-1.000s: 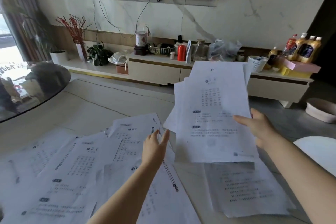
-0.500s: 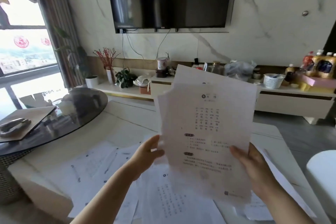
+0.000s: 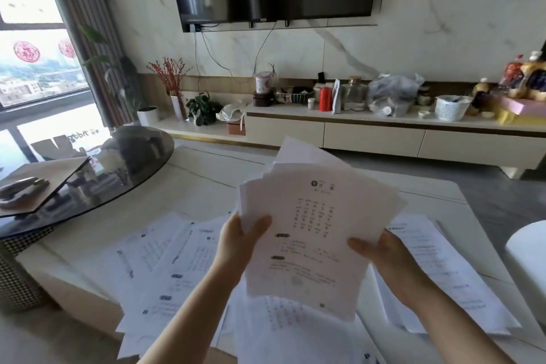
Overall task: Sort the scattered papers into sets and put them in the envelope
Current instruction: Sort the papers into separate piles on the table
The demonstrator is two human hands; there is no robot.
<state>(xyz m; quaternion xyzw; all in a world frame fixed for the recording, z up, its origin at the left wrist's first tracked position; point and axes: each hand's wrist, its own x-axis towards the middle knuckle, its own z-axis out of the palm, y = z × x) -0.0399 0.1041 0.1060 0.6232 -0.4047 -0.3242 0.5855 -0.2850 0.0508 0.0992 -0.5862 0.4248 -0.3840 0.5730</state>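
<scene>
Stack (image 3: 313,233) of sheets now held by both hands, up off the bench and roughly upright in front of the camera. A second ago only the right hand (image 3: 384,260) had it while the left hand (image 3: 239,242) hung open above the loose papers; half a second ago the left was just arriving at the stack's edge. Now the left pinches the left edge, thumb on the front face, fingers behind. Right grips the lower right edge, thumb on the front, fingers hidden behind the paper.

Sheets in the stack are fanned, not squared: corners stick out at the top and left.

Rest of the papers (image 3: 165,272) lie scattered flat on the bench (image 3: 206,186), left of, under and right of the held stack. Print too blurred to tell which set is which.

Envelope: can't pick it out for certain. A flat tan thing on the dark round top at far left might be it.

Read: one set gathered, two-hand hold suggests squaring it up is the step in hand. Most of the sorting not yet done, nothing in an envelope.

Risk: loose fanned sheets could slip from a light pinch.
</scene>
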